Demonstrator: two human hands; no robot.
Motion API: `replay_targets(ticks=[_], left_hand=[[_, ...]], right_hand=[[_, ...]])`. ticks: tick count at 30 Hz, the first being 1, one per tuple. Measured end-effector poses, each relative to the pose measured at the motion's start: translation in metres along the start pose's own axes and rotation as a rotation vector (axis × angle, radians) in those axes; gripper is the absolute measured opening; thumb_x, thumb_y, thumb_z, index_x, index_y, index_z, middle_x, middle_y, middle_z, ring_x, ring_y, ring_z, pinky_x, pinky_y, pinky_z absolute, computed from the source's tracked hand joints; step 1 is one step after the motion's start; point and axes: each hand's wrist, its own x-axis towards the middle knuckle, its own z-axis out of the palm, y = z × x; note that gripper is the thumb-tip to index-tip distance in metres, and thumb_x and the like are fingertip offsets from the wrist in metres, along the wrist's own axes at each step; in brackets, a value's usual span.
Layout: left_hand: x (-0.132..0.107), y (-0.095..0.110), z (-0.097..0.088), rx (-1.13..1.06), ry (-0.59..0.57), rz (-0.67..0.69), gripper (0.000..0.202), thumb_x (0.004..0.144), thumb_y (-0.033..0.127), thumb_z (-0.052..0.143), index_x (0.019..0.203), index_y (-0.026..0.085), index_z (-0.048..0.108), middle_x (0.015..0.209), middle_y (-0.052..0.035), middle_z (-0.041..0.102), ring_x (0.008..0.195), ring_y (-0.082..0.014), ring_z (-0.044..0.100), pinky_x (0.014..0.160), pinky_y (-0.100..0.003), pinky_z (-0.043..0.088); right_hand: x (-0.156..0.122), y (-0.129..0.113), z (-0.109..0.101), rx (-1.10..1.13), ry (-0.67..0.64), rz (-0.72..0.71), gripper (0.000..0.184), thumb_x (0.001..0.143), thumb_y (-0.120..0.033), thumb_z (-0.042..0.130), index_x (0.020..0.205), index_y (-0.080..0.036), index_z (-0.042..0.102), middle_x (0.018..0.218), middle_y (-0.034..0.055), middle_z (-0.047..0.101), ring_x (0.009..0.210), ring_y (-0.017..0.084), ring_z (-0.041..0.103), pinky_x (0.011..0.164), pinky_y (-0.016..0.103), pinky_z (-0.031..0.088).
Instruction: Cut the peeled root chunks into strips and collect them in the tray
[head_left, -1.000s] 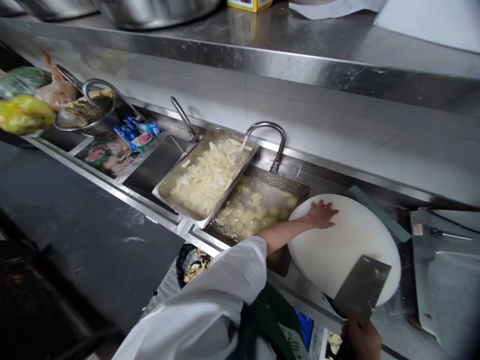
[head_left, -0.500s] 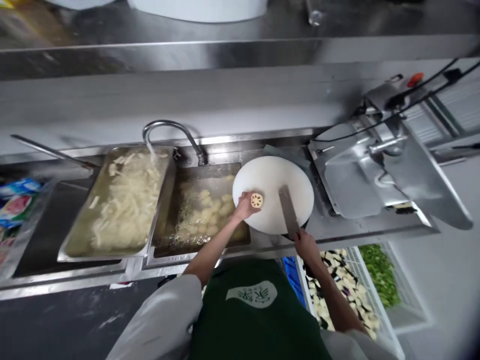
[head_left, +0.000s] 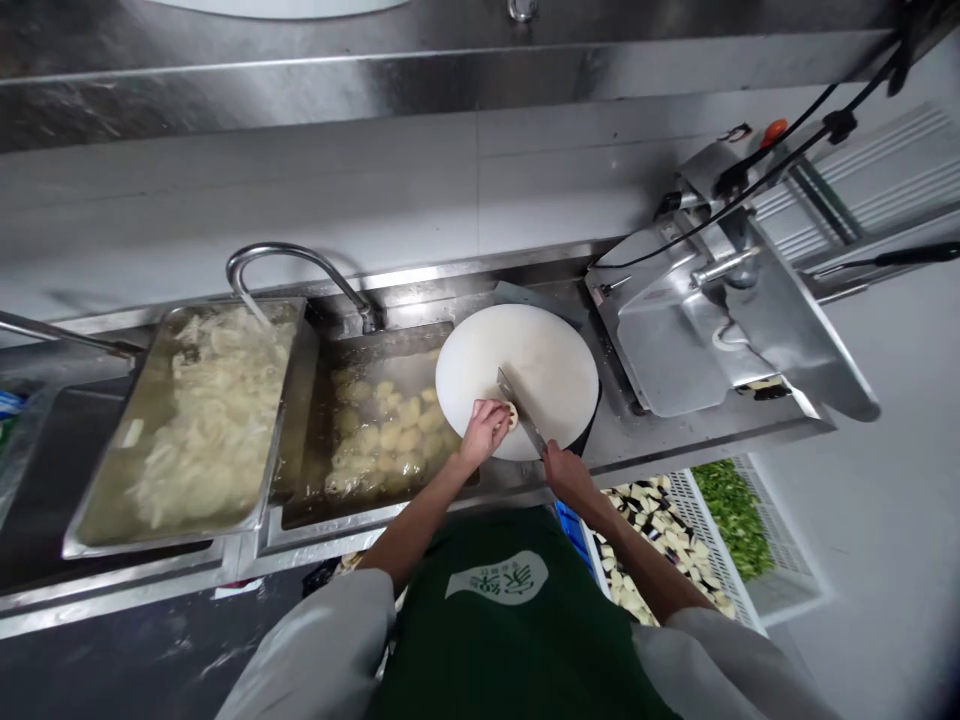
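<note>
At the round white board [head_left: 517, 345], 1 lotus root [head_left: 513, 416] beside a knife [head_left: 524, 416].
The left hand [head_left: 485, 434] is clamped on the lotus root near the board's front edge; the right hand [head_left: 568, 471] grips the knife's handle.

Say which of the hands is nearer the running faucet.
Left. The left hand, holding a pale vegetable, is right of the faucet, toward the person; the right hand, gripping the knife, is farther right.
</note>
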Motion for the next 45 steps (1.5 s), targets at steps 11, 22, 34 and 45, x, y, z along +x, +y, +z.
replay_targets(ticks=[11,22,34,45], left_hand=[[0.003,-0.002,-0.001,-0.030,-0.081,-0.002,0.021,0.099,0.026,0.050,0.104,0.028,0.070,0.109,-0.0086,0.059,0.109,-0.0252,0.052,0.097,-0.043,0.051],[0.004,-0.005,0.002,-0.042,-0.096,-0.024,0.023,0.100,0.028,0.049,0.102,0.026,0.072,0.107,-0.0085,0.062,0.106,-0.0245,0.056,0.096,-0.043,0.051],[-0.010,-0.017,-0.001,0.007,0.021,0.138,0.020,0.102,0.026,0.050,0.105,0.021,0.069,0.105,-0.0086,0.063,0.103,-0.0217,0.053,0.092,-0.040,0.051],[-0.009,-0.015,0.005,0.014,-0.010,0.122,0.023,0.103,0.025,0.047,0.106,0.018,0.069,0.105,-0.0100,0.063,0.103,-0.0220,0.054,0.092,-0.039,0.051]], right_hand=[[-0.067,-0.016,-0.030,-0.085,-0.055,0.017,0.022,0.103,-0.012,0.031,0.113,-0.014,0.051,0.090,0.0143,0.072,0.089,0.027,0.073,0.068,0.030,0.040],[0.007,-0.034,-0.017,-0.079,-0.087,-0.003,0.028,0.098,-0.004,0.032,0.119,-0.007,0.051,0.102,0.0196,0.071,0.101,0.027,0.072,0.081,0.031,0.048],[-0.008,-0.039,-0.028,-0.057,-0.020,0.029,0.025,0.106,-0.020,0.029,0.116,-0.013,0.051,0.096,0.0167,0.073,0.095,0.027,0.073,0.078,0.032,0.046],[-0.026,-0.034,-0.036,-0.122,-0.098,-0.016,0.024,0.106,-0.019,0.031,0.110,-0.011,0.053,0.088,0.0166,0.071,0.089,0.028,0.074,0.067,0.029,0.042]])
